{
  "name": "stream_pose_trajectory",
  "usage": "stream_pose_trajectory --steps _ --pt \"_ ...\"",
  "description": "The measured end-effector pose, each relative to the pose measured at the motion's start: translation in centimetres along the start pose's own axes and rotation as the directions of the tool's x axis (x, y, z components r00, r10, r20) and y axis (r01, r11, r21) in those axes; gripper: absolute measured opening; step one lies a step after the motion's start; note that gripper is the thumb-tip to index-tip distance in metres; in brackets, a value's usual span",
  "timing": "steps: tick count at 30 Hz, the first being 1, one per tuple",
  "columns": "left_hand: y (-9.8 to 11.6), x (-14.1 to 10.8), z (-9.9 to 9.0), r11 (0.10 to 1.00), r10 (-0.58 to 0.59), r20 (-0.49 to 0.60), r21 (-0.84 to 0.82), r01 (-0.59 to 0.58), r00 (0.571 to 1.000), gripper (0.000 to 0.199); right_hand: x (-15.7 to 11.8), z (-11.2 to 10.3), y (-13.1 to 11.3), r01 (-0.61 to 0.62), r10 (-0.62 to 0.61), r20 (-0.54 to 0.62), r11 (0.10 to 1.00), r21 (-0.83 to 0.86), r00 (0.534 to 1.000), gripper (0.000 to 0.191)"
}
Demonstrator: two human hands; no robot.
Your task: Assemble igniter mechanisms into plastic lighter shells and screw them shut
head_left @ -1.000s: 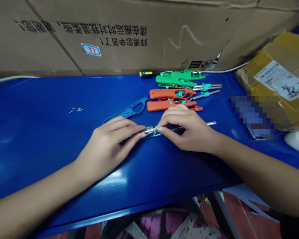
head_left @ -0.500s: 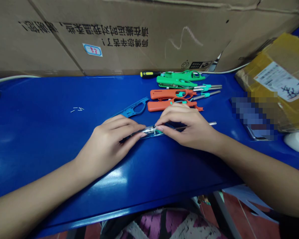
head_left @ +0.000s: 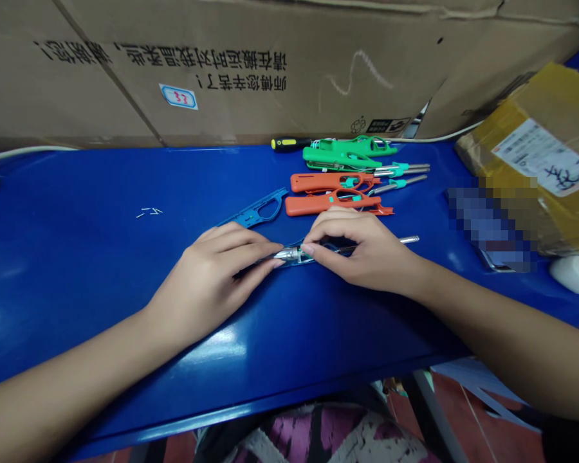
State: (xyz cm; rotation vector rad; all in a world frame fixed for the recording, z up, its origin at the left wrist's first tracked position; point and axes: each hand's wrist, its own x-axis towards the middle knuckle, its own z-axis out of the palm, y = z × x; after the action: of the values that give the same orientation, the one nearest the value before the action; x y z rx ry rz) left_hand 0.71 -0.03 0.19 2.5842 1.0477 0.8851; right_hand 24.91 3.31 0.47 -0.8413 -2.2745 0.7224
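An opened blue lighter (head_left: 294,260) of the long-nosed kind lies low over the table between my hands, its shell half holding inner parts. My left hand (head_left: 217,273) pinches its left part, where a clear, shiny fuel tank (head_left: 285,254) shows at the fingertips. Thumb and forefinger of my right hand (head_left: 361,247) close on the small parts just right of the tank; what lies exactly between them is hidden. Past that hand the lighter's metal tube (head_left: 409,240) sticks out. The other blue shell half (head_left: 258,211) lies behind my left fingers.
Several opened green lighters (head_left: 350,154) and orange lighters (head_left: 335,204) lie at the back, beside a black-and-yellow screwdriver (head_left: 291,145). Small screws (head_left: 149,211) are scattered at left. A cardboard wall (head_left: 212,116) bounds the blue table (head_left: 101,270). At right are a phone (head_left: 492,225) and taped box (head_left: 521,148).
My right hand has shifted slightly at the lighter, its fingers still pinched. The left hand keeps its hold in nearly the same place.
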Motion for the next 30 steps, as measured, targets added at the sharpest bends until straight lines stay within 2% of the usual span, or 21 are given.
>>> stream_pose_trajectory --steps 5,10,17,23,27,30 --pt "-0.2 -0.1 0.0 0.998 -0.043 0.030 0.052 0.041 0.999 0.018 -0.1 0.0 0.1 -0.020 0.020 0.005 0.996 -0.089 1.000 0.004" --pt "-0.3 -0.1 -0.1 0.995 -0.061 0.063 0.084 0.056 0.996 0.016 -0.1 0.0 0.4 -0.021 0.022 0.009 0.993 -0.113 1.000 0.008" --pt "-0.2 0.0 -0.3 0.996 -0.071 0.047 0.064 0.068 0.996 0.017 -0.3 -0.2 0.5 -0.046 0.054 0.042 0.986 -0.160 0.998 0.010" --pt "0.0 -0.1 -0.4 0.993 -0.038 0.048 0.111 0.033 0.998 0.015 -0.3 0.1 0.0 0.030 -0.020 0.053 0.983 -0.180 0.998 0.022" --pt "0.0 -0.2 -0.4 0.991 -0.025 0.065 0.129 0.016 0.998 0.015 -0.2 0.9 -0.3 0.092 -0.087 0.032 0.965 -0.246 0.996 0.017" --pt "0.0 -0.2 -0.2 0.996 -0.033 0.058 0.089 0.028 0.998 0.016 -0.2 1.4 -0.5 0.094 -0.082 0.053 0.953 -0.288 0.995 0.013"
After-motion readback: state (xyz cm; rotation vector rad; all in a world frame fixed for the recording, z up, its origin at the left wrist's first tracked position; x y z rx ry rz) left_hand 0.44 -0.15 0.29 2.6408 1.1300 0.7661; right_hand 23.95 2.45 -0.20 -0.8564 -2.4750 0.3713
